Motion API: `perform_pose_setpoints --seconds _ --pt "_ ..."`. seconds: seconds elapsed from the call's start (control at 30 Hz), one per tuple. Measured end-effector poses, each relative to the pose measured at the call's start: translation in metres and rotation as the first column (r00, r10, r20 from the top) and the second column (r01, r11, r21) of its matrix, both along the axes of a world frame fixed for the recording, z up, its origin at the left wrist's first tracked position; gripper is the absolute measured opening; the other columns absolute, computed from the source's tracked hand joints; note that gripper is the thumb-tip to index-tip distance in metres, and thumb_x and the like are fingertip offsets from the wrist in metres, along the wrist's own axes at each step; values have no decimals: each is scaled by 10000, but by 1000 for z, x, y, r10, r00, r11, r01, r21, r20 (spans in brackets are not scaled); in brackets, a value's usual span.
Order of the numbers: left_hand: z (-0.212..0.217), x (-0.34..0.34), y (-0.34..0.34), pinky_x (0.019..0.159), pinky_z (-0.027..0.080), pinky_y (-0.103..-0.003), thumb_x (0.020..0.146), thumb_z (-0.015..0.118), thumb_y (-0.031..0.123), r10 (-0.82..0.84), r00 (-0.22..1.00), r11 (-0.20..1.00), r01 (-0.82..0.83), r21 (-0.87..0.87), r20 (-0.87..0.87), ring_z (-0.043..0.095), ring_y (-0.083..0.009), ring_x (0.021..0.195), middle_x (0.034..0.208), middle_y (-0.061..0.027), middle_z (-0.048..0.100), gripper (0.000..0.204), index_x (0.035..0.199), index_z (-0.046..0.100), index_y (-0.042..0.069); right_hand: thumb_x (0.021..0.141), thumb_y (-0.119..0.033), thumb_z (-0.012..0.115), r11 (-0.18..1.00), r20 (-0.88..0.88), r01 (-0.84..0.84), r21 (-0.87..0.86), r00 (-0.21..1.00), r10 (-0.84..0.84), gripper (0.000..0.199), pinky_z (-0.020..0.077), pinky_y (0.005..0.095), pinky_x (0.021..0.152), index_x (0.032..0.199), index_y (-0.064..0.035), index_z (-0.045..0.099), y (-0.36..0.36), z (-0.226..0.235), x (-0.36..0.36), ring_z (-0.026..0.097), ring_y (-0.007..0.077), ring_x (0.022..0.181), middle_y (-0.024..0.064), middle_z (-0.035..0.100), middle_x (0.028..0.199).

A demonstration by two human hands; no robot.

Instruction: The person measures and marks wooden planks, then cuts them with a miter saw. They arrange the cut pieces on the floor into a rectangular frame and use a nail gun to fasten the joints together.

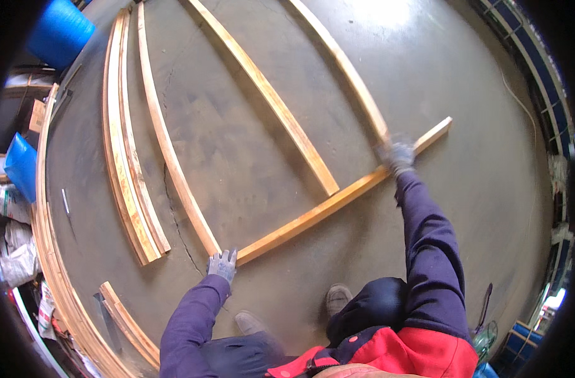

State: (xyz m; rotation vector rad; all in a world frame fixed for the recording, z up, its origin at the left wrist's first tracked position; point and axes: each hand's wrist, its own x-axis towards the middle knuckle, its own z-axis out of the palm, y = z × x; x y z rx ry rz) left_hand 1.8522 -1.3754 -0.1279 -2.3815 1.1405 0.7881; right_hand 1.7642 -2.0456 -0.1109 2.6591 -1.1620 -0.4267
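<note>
A wooden crosspiece (313, 217) lies slantwise on the floor in front of me. My left hand (222, 266), in a grey glove, has its fingers closed at the crosspiece's left end, where the left long board (168, 151) meets it. Towards the other end, my right hand (399, 155), also gloved and slightly blurred, is closed over the crosspiece beside the near end of the right long board (347, 66). Between them a middle long board (281, 110) runs away from me, its near end close to or touching the crosspiece. The right palm and fingertips are hidden.
More long boards (127, 145) lie together on the left. A further stack (54, 271) curves along the left edge, with short pieces (130, 321) near it. Blue barrels (60, 31) and white sacks (19, 261) stand beyond. My shoes (339, 297) are just behind the crosspiece.
</note>
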Motion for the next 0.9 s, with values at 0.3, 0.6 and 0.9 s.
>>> perform_pose_setpoints --seconds 0.3,0.6,0.9 --pt "26 11 -19 920 506 -475 735 852 348 65 996 995 -70 -72 -65 621 -313 1088 1137 -79 643 661 1318 601 161 889 -665 698 882 541 292 369 704 -460 905 585 454 774 1407 50 502 33 -64 -145 713 374 881 223 711 1165" --pt "98 -76 48 878 540 -502 748 768 153 126 906 569 -400 -719 -404 652 -412 1048 1097 -149 671 473 1198 628 119 951 -315 739 87 68 -394 915 -62 -996 403 622 403 741 1128 27 617 170 17 -58 722 262 799 147 714 939" --pt "135 -164 207 846 567 -494 743 719 148 609 583 748 -649 143 -538 689 -431 1030 1103 -214 698 642 1369 584 99 886 -426 822 -227 -42 -162 960 721 -692 566 654 415 768 1180 -19 559 396 55 26 720 241 936 122 681 1041"
